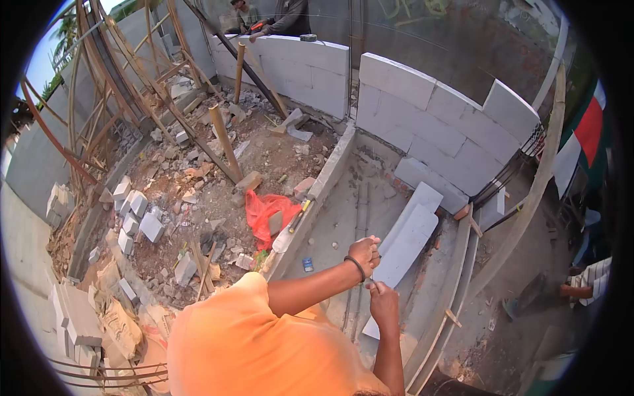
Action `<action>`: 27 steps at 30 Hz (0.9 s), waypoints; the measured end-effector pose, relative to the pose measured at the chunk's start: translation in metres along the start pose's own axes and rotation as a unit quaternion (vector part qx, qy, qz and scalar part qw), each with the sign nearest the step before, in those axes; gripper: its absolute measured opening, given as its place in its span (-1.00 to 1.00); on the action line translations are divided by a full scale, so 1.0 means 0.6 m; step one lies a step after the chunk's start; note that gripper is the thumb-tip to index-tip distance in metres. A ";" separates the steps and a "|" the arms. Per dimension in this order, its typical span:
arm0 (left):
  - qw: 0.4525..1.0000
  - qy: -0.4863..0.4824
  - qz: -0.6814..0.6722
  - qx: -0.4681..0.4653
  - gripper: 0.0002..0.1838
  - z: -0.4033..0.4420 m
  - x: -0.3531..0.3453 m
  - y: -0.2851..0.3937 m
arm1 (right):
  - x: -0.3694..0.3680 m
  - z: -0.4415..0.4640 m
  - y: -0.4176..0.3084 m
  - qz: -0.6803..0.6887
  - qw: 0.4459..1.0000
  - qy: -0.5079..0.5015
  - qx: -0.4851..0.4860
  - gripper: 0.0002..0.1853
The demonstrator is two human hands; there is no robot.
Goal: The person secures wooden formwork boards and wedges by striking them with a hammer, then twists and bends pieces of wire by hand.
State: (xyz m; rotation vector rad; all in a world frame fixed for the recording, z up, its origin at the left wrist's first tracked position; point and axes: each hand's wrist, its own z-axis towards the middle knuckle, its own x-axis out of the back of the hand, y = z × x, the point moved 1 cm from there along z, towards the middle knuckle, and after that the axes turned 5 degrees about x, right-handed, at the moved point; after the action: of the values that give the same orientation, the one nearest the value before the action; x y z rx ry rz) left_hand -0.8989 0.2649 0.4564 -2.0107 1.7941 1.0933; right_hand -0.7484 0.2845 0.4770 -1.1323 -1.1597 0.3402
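Note:
My left hand (364, 257), with a dark band at the wrist, is closed in a fist in front of my orange shirt. Just below it and slightly to the right, my right hand (384, 302) is closed too, its knuckles turned up. A small thin thing shows between the two hands, too small to name. Beneath and beyond them lie long white blocks (411, 241) on the grey floor. A small blue packet (308, 264) rests on the floor left of my left hand.
A white block wall (442, 115) stands ahead, with a person (287, 18) behind its left part. A low concrete ledge (333, 165) borders rubble, a red plastic bag (264, 214) and leaning poles (224, 142). Another person's arm (576, 291) shows at right.

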 end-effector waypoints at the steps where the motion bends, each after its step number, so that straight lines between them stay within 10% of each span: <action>1: 1.000 -0.011 0.007 0.000 -0.91 -0.003 -0.012 0.000 | 0.002 0.001 -0.007 -0.036 0.997 -0.064 0.038 -0.74; 5: 0.999 -0.039 -0.023 0.011 -0.89 -0.016 -0.020 -0.005 | 0.031 0.003 -0.022 0.082 0.970 0.227 0.016 -0.75; 8: 0.997 -0.079 -0.014 0.015 -0.88 -0.027 -0.043 -0.023 | 0.013 -0.002 0.023 -0.161 0.983 0.042 0.074 -0.73; 11: 0.999 -0.047 0.017 -0.002 -0.90 -0.026 -0.051 -0.023 | 0.062 -0.032 -0.029 0.158 0.987 0.022 -0.011 -0.73; 14: 0.998 -0.053 0.021 0.007 -0.88 -0.041 -0.057 -0.038 | 0.070 -0.019 -0.025 0.023 0.963 0.266 -0.029 -0.77; 17: 0.997 -0.057 0.042 0.014 -0.87 -0.032 -0.062 -0.047 | 0.037 -0.021 0.064 -0.112 0.981 0.144 0.062 -0.72; 20: 0.998 -0.035 0.051 0.018 -0.87 -0.027 -0.056 -0.057 | 0.031 -0.047 0.034 0.067 0.998 -0.021 0.006 -0.71; 23: 0.998 -0.034 0.039 0.041 -0.89 -0.036 -0.035 -0.062 | 0.057 -0.085 -0.016 0.485 0.854 -0.126 -0.138 -0.70; 26: 0.990 -0.083 0.076 0.086 -0.88 -0.060 -0.028 -0.063 | 0.032 -0.113 0.005 0.583 0.793 -0.153 -0.094 -0.67; 27: 0.986 -0.093 0.120 0.072 -0.88 -0.065 -0.029 -0.056 | 0.031 -0.116 0.006 0.477 0.863 -0.147 -0.081 -0.66</action>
State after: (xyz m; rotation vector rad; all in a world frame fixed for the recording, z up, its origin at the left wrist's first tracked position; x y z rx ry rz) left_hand -0.8526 0.2617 0.4847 -1.5872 1.9888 1.1371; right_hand -0.6802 0.2628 0.4866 -1.8082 -0.8020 1.2310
